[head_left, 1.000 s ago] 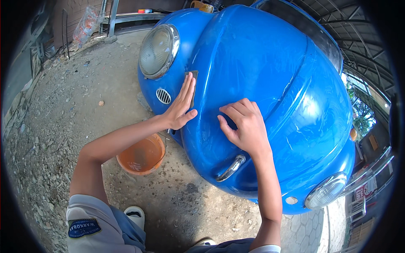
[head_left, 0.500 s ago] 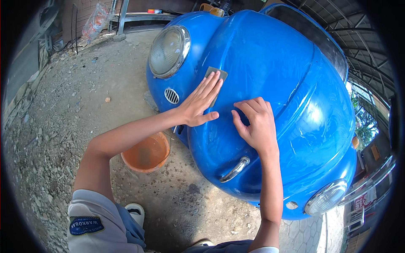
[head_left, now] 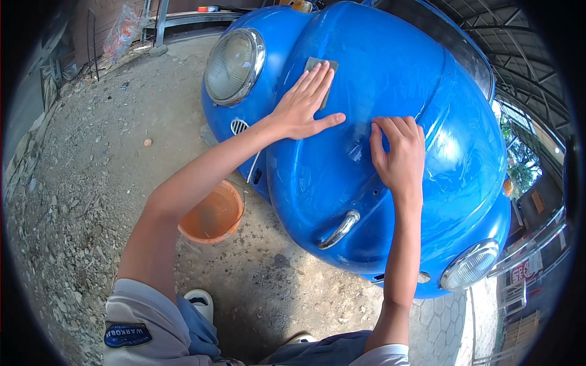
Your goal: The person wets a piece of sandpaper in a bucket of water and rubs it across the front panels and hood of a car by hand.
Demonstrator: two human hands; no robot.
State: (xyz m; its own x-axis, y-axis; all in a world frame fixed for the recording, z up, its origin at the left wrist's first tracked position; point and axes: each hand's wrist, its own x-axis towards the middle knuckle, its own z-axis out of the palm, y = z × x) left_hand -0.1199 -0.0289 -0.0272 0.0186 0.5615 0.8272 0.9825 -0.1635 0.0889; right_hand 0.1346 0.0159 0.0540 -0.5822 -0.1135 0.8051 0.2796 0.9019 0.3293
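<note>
My left hand (head_left: 305,107) lies flat on the bonnet (head_left: 390,67) of a blue, rounded car, fingers stretched and thumb out to the side. Under its fingers is a small grey-brown sheet that looks like sandpaper (head_left: 315,61), pressed against the paint near the left edge of the bonnet. To the right, my right hand (head_left: 400,152) is over the bonnet with bent fingers, the thumb tip close to the index fingertip. I see nothing held there, and cannot tell whether it touches the paint. Pale wet-looking smears mark the surface around it.
A curved chrome handle (head_left: 339,230) sticks out low on the bonnet. Headlights (head_left: 234,66) sit on both wings. An orange basin (head_left: 210,213) with murky water stands on the dirt floor (head_left: 116,183) below my left forearm. Rubble lies at far left; metal frames (head_left: 519,262) stand at right.
My left hand and the sheet have slid farther up the bonnet. My right hand has moved right and upward, its thumb and fingertips drawing closer. The view has shifted slightly.
</note>
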